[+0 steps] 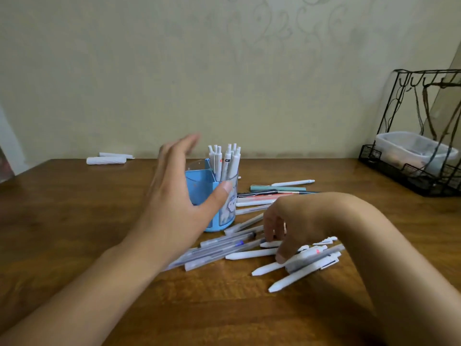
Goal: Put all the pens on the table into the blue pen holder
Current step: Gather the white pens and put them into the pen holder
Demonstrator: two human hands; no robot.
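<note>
Head view, wooden table (74, 221). The round blue plastic pen holder (219, 203) stands at the table's centre with a cluster of white click pens (224, 161) upright in its far compartment. The left hand (174, 196) is beside the holder at its 9 o'clock, fingers spread wide and empty, the thumb lying across the holder's front wall; blur makes it uncertain whether the palm actually touches the plastic.

The right hand (282, 228) is arched palm-down over the loose pens at the holder's 4 to 5 o'clock. Its fingers curl downward with the tips on a white pen (252, 254); whether they have closed around it cannot be told, since the hand hides the contact.

The pens under that hand lie with their long axes running roughly from 8 o'clock to 2 o'clock, tips toward the viewer. A group of translucent grey stick pens (219, 250) lies at the holder's 6 o'clock on a similar axis, and a further row of mixed-colour pens (274, 193) lies at its 3 o'clock, axes nearly left to right.

The right hand is the nearer to every loose pen; a lifted pen would likely need turning upright and carrying toward 10 o'clock to reach the holder's mouth.
</note>
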